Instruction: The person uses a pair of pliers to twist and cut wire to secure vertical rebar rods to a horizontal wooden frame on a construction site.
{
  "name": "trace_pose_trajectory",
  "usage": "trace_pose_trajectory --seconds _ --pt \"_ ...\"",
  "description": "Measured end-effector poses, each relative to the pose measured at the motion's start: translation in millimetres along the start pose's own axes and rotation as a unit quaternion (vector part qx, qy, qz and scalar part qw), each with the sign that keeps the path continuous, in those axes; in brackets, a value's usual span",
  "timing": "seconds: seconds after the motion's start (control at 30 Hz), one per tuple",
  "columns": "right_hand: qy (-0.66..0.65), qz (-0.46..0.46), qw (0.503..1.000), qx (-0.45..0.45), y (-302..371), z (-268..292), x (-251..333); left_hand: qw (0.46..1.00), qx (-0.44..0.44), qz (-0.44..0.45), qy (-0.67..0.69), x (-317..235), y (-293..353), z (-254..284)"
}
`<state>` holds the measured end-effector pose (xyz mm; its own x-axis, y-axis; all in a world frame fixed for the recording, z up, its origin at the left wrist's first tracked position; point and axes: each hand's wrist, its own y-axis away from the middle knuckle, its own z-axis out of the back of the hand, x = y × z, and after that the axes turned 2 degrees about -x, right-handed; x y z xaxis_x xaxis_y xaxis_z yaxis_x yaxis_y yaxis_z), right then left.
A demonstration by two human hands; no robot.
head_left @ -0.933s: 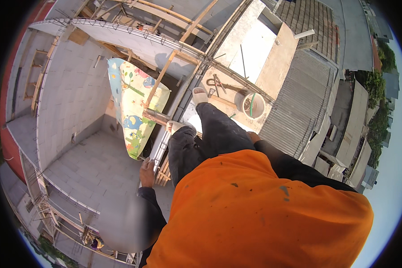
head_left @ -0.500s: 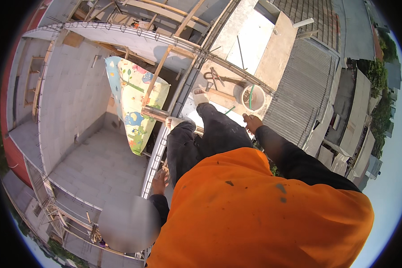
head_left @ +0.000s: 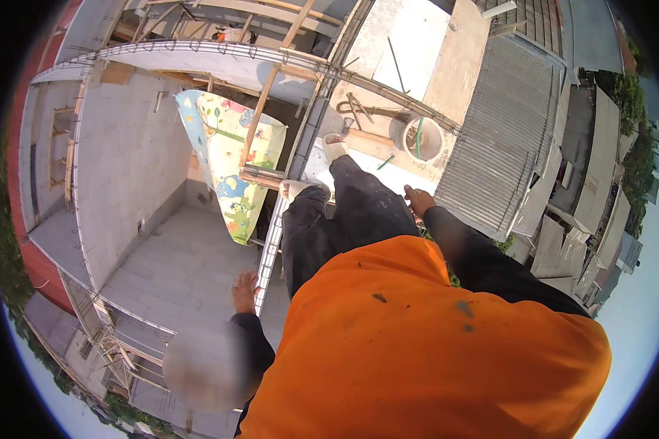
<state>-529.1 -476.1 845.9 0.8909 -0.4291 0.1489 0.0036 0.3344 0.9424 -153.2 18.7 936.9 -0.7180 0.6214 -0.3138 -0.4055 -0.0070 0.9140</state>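
Note:
My left hand [head_left: 246,291] hangs out to my left with its fingers apart, nearest to the rebar cage [head_left: 269,245] along the wall top. It holds nothing, and I cannot tell whether it touches the steel. My right hand [head_left: 419,200] is held out by my right leg with its fingers loosely bent and nothing visible in it. Ahead of that hand stands a whitish bucket [head_left: 438,140] with a green strip in it. My feet, in pale shoes [head_left: 335,150], are on the white board and the wall edge.
Left of the wall the room drops to a grey floor [head_left: 183,256]. A patterned colourful sheet [head_left: 231,146] hangs beside a wooden post [head_left: 261,113]. Hand tools [head_left: 356,110] and a wooden plank [head_left: 370,141] lie near the bucket. A corrugated roof [head_left: 501,139] slopes off to the right.
My left hand has moved forward and outward from beside my body, with its fingers spread. My right hand has barely shifted. The whole view has turned slightly.

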Motion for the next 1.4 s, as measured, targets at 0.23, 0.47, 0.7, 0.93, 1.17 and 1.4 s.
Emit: trace_pose_trajectory --seconds 0.23,0.47,0.7,0.93,1.17,1.4 --pt "0.359 0.290 0.887 -0.010 -42.7 -9.8 -34.6 0.994 -0.058 -0.077 0.057 -21.9 -9.6 -16.1" --pt "0.001 0.006 0.999 -0.043 -14.8 20.0 17.1 0.997 0.057 0.003 -0.058 -15.7 2.6 -59.9" --pt "0.007 0.005 0.999 -0.047 7.6 14.0 36.0 0.997 -0.035 -0.020 0.067 -26.8 -0.7 -51.5" --pt "0.084 0.065 0.994 -0.035 -7.3 16.3 34.3 0.994 -0.084 -0.048 0.043 -35.3 5.8 -33.8" --pt "-0.001 -0.015 0.999 -0.046 -6.2 15.4 42.7 0.999 -0.016 0.003 -0.051 -22.0 11.9 -38.6" --pt "0.095 0.081 0.989 -0.073 -10.8 -16.6 -18.9 0.996 0.034 0.012 -0.078 -24.7 21.1 -27.9"
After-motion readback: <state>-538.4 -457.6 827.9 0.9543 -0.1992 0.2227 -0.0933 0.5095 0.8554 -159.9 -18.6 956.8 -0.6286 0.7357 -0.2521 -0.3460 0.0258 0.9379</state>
